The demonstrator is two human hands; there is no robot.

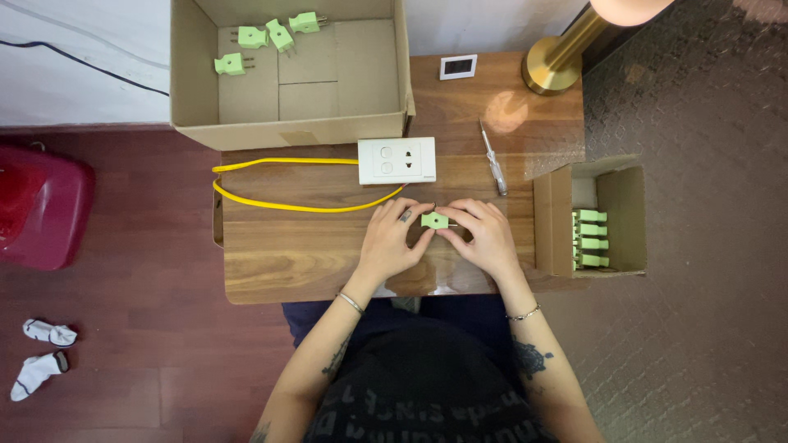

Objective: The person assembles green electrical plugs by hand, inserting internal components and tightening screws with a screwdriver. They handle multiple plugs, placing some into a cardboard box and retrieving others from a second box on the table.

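A small light-green plug (434, 220) is held between both my hands just above the wooden table (287, 254). My left hand (391, 240) pinches its left side and my right hand (484, 236) grips its right side, where metal prongs stick out. Just beyond my hands lies a white socket block (396, 160) with a yellow cable (287, 205) looping off to the left. A small screwdriver (493, 162) lies to the right of the socket block.
A large open cardboard box (197, 82) at the back left holds several green plugs (264, 37). A smaller box (624, 205) at the right edge holds more green plugs (589, 239). A brass lamp base (552, 66) and a small white display (458, 66) stand at the back. Red case and socks on the floor, left.
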